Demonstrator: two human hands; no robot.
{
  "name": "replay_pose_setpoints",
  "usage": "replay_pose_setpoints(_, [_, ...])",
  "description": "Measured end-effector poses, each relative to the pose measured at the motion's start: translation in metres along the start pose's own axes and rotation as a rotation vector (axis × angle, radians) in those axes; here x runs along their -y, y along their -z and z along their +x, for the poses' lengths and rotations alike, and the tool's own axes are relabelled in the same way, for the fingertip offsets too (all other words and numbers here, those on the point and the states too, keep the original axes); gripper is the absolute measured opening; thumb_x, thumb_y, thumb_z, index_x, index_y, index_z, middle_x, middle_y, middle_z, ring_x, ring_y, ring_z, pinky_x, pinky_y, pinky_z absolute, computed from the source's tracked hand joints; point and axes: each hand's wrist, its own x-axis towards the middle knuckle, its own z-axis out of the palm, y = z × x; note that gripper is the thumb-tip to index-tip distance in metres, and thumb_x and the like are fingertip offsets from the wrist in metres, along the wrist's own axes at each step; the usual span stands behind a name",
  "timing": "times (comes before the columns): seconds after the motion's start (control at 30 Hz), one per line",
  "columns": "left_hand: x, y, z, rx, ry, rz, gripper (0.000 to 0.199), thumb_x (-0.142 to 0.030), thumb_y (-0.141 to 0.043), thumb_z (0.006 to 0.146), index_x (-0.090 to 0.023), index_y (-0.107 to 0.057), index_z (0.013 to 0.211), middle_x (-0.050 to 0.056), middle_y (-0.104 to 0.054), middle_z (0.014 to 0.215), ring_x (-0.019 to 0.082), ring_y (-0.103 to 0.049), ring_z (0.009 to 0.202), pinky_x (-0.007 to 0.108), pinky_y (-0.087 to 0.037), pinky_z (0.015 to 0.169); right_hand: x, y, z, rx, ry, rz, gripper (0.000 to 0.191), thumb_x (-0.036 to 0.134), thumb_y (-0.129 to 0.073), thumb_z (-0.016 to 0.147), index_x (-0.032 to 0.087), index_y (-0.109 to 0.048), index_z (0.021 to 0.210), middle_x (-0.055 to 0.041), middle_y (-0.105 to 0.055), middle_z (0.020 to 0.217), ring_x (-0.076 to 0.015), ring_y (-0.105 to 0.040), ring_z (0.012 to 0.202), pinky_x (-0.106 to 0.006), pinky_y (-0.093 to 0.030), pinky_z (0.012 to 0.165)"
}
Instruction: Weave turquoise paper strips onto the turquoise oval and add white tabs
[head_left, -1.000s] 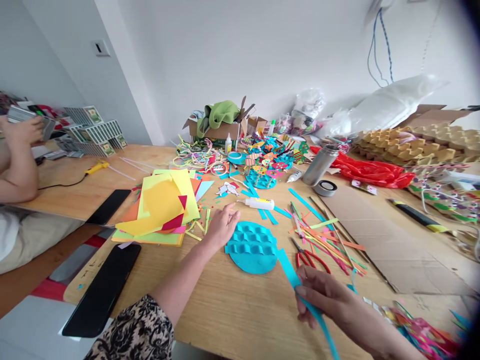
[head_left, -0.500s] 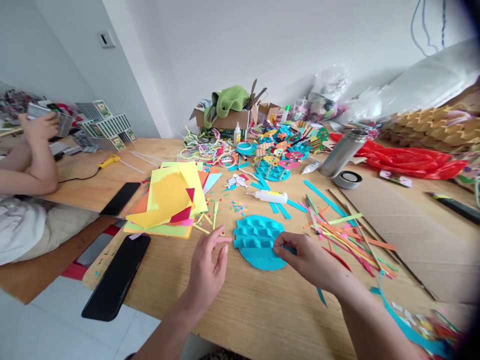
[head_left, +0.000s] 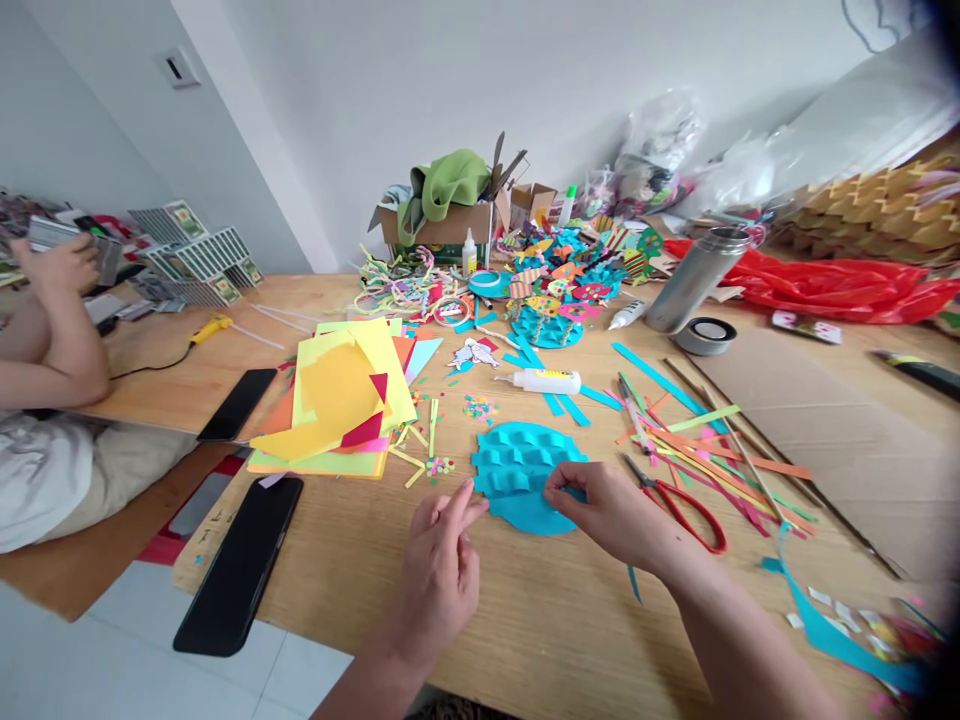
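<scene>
A blue paper disc [head_left: 525, 515] lies on the table, with rows of raised, looped blue strips across its upper part. Over its right edge, my right hand [head_left: 611, 510] is closed in a pinch on a blue paper strip [head_left: 635, 583]; the strip's tail sticks out below the hand, and the pinched part is mostly hidden. My left hand [head_left: 442, 570] is at the disc's lower left edge, its index finger stretched toward it and nothing seen in it. Above the disc lies a white glue bottle [head_left: 546, 381]. Red-handled scissors [head_left: 686, 510] rest right of my right hand.
Coloured paper sheets [head_left: 341, 390] and a black phone [head_left: 238, 565] are on the left. Loose paper strips [head_left: 712, 460], a steel flask [head_left: 696, 280] and cardboard [head_left: 817, 430] occupy the right. Paper fish [head_left: 555, 285] pile up at the back. Another person's arm [head_left: 56, 330] is at far left.
My left hand has moved slightly right and down, its fingers drawn closer together. My right hand stays over the disc's right side. The camera view has shifted, showing more of the scissors.
</scene>
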Motion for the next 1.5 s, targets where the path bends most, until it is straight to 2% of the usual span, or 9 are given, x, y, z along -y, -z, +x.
replay_pose_setpoints(0.13, [0.0010, -0.0021, -0.0011, 0.033, 0.003, 0.005, 0.071, 0.003, -0.037, 0.083, -0.018, -0.020, 0.147, 0.009, -0.068, 0.119, 0.020, -0.061, 0.110, 0.047, -0.038, 0.103, -0.0014, -0.0024, 0.0012, -0.004, -0.012, -0.020, 0.024, 0.035, -0.049, 0.080, 0.021, -0.064, 0.069, -0.0019, -0.061, 0.060, -0.0159, -0.052, 0.056, -0.026, -0.031, 0.051])
replay_pose_setpoints(0.37, [-0.0029, 0.0005, 0.0024, 0.089, -0.005, 0.010, 0.075, 0.006, -0.037, 0.079, -0.016, -0.018, 0.148, 0.009, -0.068, 0.119, 0.022, -0.058, 0.106, 0.045, -0.043, 0.096, -0.0049, -0.0024, 0.0008, -0.001, -0.033, -0.018, 0.025, 0.035, -0.047, 0.082, 0.020, -0.064, 0.071, -0.0022, -0.063, 0.062, -0.0164, -0.053, 0.057, -0.027, -0.030, 0.052])
replay_pose_setpoints(0.53, [-0.0046, -0.0004, 0.0021, 0.148, 0.018, 0.010, 0.071, 0.007, -0.037, 0.077, -0.015, -0.025, 0.144, 0.009, -0.066, 0.122, 0.024, -0.053, 0.109, 0.044, -0.042, 0.095, -0.0017, -0.0014, 0.0010, 0.012, -0.062, -0.033, 0.026, 0.036, -0.045, 0.083, 0.020, -0.063, 0.073, -0.0027, -0.063, 0.063, -0.0175, -0.054, 0.060, -0.027, -0.032, 0.054])
replay_pose_setpoints(0.73, [-0.0043, -0.0015, -0.0005, 0.164, -0.001, 0.016, 0.064, 0.008, -0.037, 0.074, -0.015, -0.032, 0.134, 0.010, -0.064, 0.123, 0.023, -0.053, 0.109, 0.042, -0.043, 0.093, -0.0015, -0.0034, 0.0010, 0.004, -0.058, -0.037, 0.024, 0.035, -0.044, 0.082, 0.021, -0.062, 0.073, -0.0031, -0.065, 0.067, -0.0182, -0.055, 0.062, -0.028, -0.033, 0.056])
replay_pose_setpoints(1.33, [-0.0060, -0.0009, 0.0016, 0.234, -0.038, 0.095, 0.063, 0.005, -0.038, 0.075, -0.012, -0.033, 0.136, 0.011, -0.062, 0.118, 0.026, -0.050, 0.111, 0.043, -0.044, 0.095, -0.0023, -0.0047, 0.0004, -0.009, -0.050, -0.046, 0.023, 0.034, -0.044, 0.081, 0.022, -0.062, 0.073, -0.0032, -0.067, 0.069, -0.0184, -0.057, 0.062, -0.027, -0.034, 0.056])
replay_pose_setpoints(1.5, [-0.0049, -0.0029, -0.0007, 0.258, -0.009, 0.126, 0.062, 0.004, -0.040, 0.075, -0.012, -0.036, 0.134, 0.013, -0.062, 0.114, 0.027, -0.049, 0.112, 0.044, -0.044, 0.095, -0.0013, -0.0047, -0.0003, -0.017, -0.039, -0.044, 0.023, 0.033, -0.045, 0.081, 0.022, -0.063, 0.073, -0.0029, -0.067, 0.069, -0.0176, -0.057, 0.061, -0.027, -0.035, 0.056])
